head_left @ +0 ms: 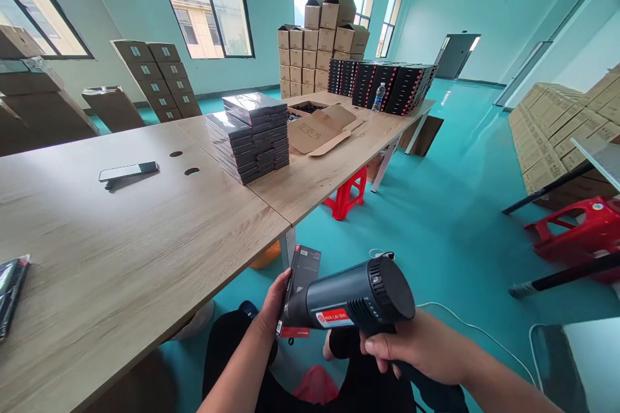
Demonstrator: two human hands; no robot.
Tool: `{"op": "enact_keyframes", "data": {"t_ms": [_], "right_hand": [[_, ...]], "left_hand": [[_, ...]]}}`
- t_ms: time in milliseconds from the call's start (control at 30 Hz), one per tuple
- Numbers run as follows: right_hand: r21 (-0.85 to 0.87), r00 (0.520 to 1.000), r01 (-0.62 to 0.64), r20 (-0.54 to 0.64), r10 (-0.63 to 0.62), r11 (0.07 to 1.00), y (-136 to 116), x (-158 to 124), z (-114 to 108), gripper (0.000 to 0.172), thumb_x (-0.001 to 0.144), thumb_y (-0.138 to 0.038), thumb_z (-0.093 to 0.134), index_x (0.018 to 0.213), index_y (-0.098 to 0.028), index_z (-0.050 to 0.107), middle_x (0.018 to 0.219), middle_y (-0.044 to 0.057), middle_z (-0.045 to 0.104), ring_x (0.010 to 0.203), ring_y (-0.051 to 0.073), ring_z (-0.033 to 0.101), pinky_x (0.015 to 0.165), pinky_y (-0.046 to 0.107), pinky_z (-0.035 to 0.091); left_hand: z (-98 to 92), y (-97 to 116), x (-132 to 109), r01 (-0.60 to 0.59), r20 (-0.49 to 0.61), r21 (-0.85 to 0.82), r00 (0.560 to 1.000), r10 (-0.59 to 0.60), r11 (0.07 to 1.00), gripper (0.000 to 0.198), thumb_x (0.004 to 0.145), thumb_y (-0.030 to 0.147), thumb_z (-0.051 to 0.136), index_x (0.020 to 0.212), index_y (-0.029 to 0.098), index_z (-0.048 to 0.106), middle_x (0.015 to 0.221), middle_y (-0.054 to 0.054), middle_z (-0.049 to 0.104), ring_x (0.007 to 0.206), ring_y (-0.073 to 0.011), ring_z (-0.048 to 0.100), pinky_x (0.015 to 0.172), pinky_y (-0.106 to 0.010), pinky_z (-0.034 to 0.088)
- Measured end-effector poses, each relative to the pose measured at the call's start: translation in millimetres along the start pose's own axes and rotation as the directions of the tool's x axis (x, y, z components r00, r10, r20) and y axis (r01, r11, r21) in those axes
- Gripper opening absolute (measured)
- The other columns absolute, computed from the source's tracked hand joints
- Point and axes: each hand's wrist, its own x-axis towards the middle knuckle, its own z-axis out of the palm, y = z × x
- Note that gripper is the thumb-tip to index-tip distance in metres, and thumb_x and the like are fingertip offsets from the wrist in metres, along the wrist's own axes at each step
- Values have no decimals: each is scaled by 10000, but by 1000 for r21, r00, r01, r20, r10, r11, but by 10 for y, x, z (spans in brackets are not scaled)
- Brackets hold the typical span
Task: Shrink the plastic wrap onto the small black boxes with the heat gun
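Beside the wooden table [101, 258] with its stacked black boxes [249, 139], the right hand [411, 345] clamps a dark heat gun [349, 297], nozzle just beside a slim black box [303, 277] gripped in the left hand [271, 306].

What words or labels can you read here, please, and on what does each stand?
"NHA LAI BHL" (last letters unsure): red label on the heat gun in the right hand.
Small print on the black box in the left hand: too small to read.
Printing on the carton flap: too blurred.
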Motion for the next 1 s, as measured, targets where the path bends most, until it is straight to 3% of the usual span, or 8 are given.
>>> {"op": "enact_keyframes", "data": {"t_ms": [133, 267, 433, 567, 733, 867, 933, 1000], "right_hand": [[-93, 983, 1, -183, -18, 996, -107, 17, 26, 236, 830, -402, 593, 735, -192, 644, 696, 23, 628, 704, 181, 591, 654, 303, 502], [-139, 997, -25, 68, 34, 990, -216, 0, 34, 157, 794, -337, 622, 795, -190, 679, 726, 18, 619, 658, 168, 574, 584, 286, 480], [-136, 991, 42, -123, -59, 990, -176, 2, 20, 225, 856, -365, 575, 726, -196, 647, 741, 36, 657, 726, 178, 587, 634, 284, 498], [-35, 994, 15, 109, -11, 999, -166, 0, 44, 212, 792, -378, 657, 829, -171, 685, 812, 52, 674, 681, 173, 595, 589, 289, 496], [104, 977, 78, -205, -55, 992, -194, 131, -58, 271, 809, -423, 660, 888, -165, 678, 735, 33, 671, 686, 172, 621, 639, 300, 507], [126, 966, 88, -254, -53, 988, -154, 227, -257, 288, 794, -423, 694, 904, -156, 681, 818, 57, 695, 719, 185, 643, 600, 299, 513], [117, 940, 94, -337, -50, 989, -135, 232, -291, 289, 794, -415, 696, 931, -161, 673, 806, 45, 687, 702, 178, 639, 587, 296, 515], [181, 944, 102, -329, -37, 978, -129, 223, -266, 301, 792, -408, 699, 970, -169, 662, 822, 39, 689, 692, 168, 637, 581, 288, 514]], "left_hand": [[43, 18, -30, 52, -17, 20, 999, -51, 998, 429, 909, 452, 563, 1073, 79, 695, 744, -135, 740, 663, -299, 717, 621, -379, 554], [78, 31, -50, -37, -39, -16, 999, 37, 999, 338, 903, 356, 598, 1092, 93, 693, 790, -110, 753, 677, -260, 718, 663, -343, 556], [98, 66, -90, 11, 18, 7, 1000, -11, 1000, 421, 903, 445, 578, 1059, 73, 696, 774, -132, 739, 675, -286, 716, 654, -375, 562], [80, 75, -95, -43, 15, -23, 999, 43, 999, 351, 889, 392, 610, 1073, 103, 691, 813, -111, 748, 691, -271, 719, 670, -362, 564], [54, 61, -103, 9, 66, 22, 998, -10, 1000, 440, 899, 461, 568, 1074, 75, 687, 887, -165, 744, 724, -295, 715, 665, -391, 566], [52, 88, -147, 10, 86, 33, 996, -12, 999, 496, 900, 489, 549, 1125, 66, 676, 949, -191, 739, 785, -313, 719, 687, -400, 568], [48, 102, -147, 10, 72, 41, 997, -13, 999, 493, 899, 486, 552, 1125, 66, 677, 966, -194, 738, 785, -310, 719, 684, -398, 569], [44, 100, -124, 7, 66, 50, 998, -10, 999, 479, 895, 476, 559, 1110, 66, 683, 970, -194, 738, 784, -304, 717, 683, -397, 572]]}}
